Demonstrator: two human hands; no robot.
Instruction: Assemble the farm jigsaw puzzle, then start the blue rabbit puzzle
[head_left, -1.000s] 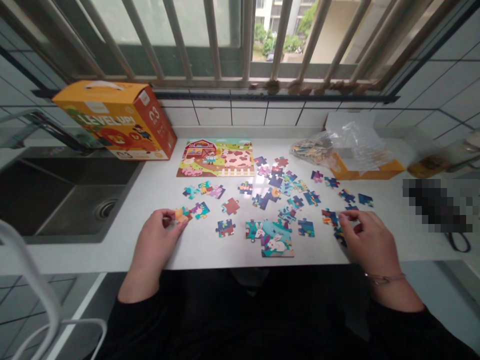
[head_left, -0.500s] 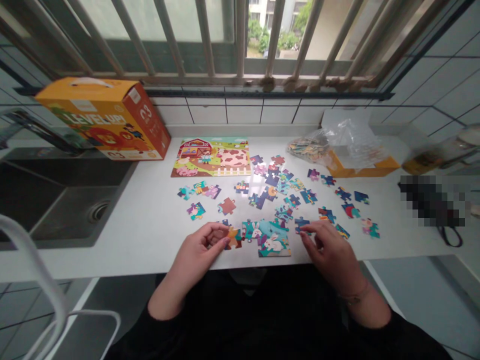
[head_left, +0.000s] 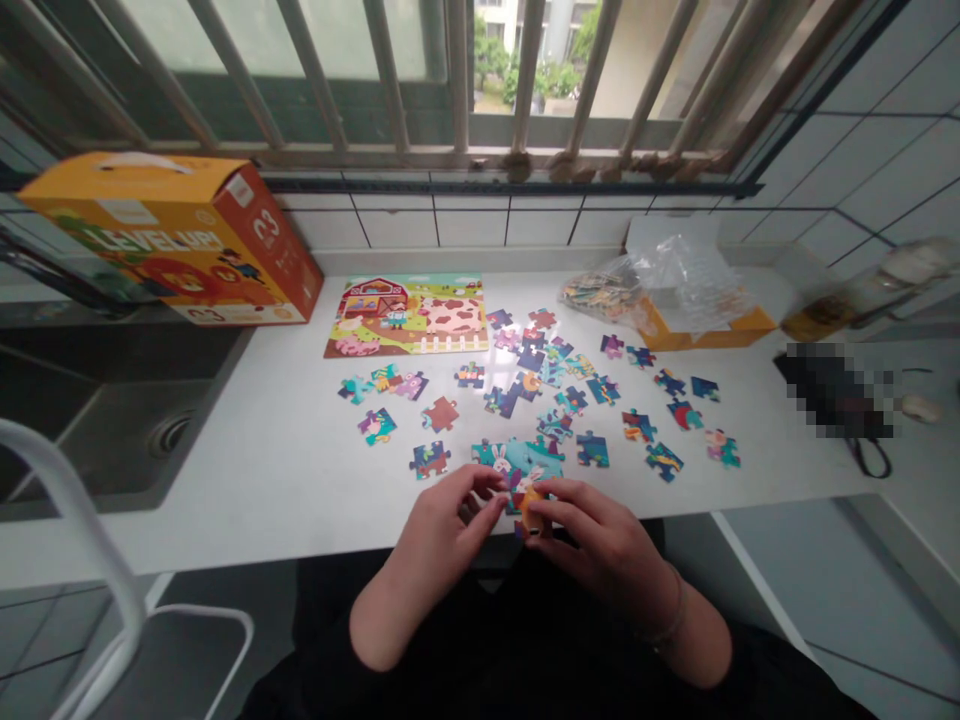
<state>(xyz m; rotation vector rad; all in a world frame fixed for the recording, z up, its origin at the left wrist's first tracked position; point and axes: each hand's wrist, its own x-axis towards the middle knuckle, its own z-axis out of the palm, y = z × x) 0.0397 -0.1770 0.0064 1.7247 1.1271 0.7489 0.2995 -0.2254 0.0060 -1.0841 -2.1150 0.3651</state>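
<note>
My right hand (head_left: 607,535) pinches an orange puzzle piece (head_left: 531,512) between thumb and fingers, over the front edge of the counter. Just left of it, my left hand (head_left: 450,520) has its thumb and fingers apart with nothing seen between them. Beyond my fingertips lie joined puzzle pieces (head_left: 529,455) with white rabbits on a teal ground, partly covered by both hands. A dark blue puzzle piece (head_left: 592,449) lies to their right. On their left is a blue and brown puzzle piece (head_left: 430,460).
Several loose pieces (head_left: 517,398) spread over the white counter (head_left: 285,480). Behind them lie a farm picture board (head_left: 409,315), a plastic bag of pieces (head_left: 604,290) and an orange box tray (head_left: 705,333). An orange carton (head_left: 180,240) stands by the sink (head_left: 202,390); a glass jug (head_left: 870,290) is at right.
The orange piece has passed from my left hand to my right. My right hand let go of the dark blue piece and moved left; both hands came together by the rabbit pieces. The view shifted slightly.
</note>
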